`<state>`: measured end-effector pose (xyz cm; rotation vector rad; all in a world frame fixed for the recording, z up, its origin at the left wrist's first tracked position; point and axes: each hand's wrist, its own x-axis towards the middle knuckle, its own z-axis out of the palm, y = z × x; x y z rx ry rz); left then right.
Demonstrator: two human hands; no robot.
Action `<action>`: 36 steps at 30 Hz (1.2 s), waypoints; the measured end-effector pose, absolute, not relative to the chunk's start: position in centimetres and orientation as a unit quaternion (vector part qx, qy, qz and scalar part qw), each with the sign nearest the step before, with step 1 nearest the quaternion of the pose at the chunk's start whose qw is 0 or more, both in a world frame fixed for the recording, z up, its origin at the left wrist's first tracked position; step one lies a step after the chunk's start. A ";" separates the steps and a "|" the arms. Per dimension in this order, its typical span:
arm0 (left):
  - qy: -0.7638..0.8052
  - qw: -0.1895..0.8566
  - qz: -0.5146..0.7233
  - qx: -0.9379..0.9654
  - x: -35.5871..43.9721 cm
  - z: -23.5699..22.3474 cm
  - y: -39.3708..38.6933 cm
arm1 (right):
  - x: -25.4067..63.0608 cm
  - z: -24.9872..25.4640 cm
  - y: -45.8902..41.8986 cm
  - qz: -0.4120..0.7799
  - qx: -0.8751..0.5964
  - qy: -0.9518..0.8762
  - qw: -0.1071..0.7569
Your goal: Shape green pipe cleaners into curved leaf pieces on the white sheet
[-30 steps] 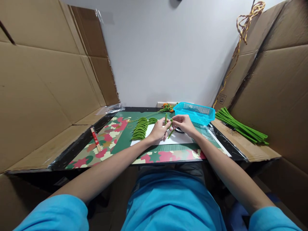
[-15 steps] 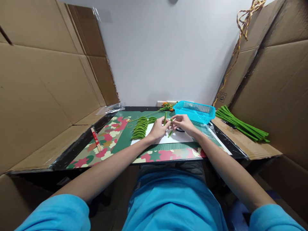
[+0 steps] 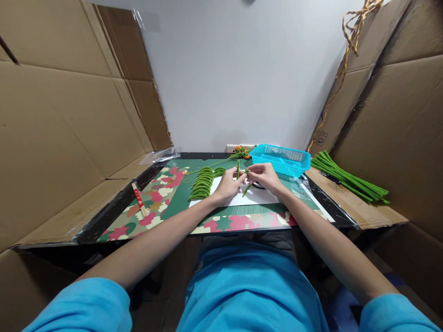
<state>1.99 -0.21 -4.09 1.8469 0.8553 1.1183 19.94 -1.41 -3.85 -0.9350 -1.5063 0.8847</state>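
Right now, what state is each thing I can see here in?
Green strip: upright, held
Left hand: closed on that strip
Right hand: fingertips pinched at a green bit, too small to make out
Curved green pieces: bent, lined up
White paper: flat, partly covered
Blue basket: upright, open-topped
Green stems: straight, bunched
Red-sleeved sticks: lying flat
Cord: looped, knotted

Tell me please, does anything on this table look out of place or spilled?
I see no spill. One slightly odd thing: the red-wrapped sticks lie slantwise across the left edge of the mat, apart from the curved green pieces.
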 end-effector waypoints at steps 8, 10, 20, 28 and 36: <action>0.340 0.379 0.456 0.730 2.0 -4.0 -0.1 | 20.1 -3.6 -1.7 0.293 -0.378 -0.678 0.559; 0.344 0.363 0.457 0.736 1.9 -4.0 0.0 | 20.1 -3.6 -1.9 0.217 -0.392 -0.707 0.547; 0.346 0.364 0.455 0.736 1.9 -4.1 -0.3 | 20.2 -3.5 -2.4 0.051 -0.405 -0.756 0.512; 0.367 0.357 0.437 0.740 2.0 -3.8 -0.3 | 20.1 -3.5 -2.1 0.077 -0.440 -0.725 0.524; 0.371 0.423 0.432 0.705 2.2 -3.7 -0.7 | 20.3 -3.8 -1.8 0.122 -0.412 -0.737 0.521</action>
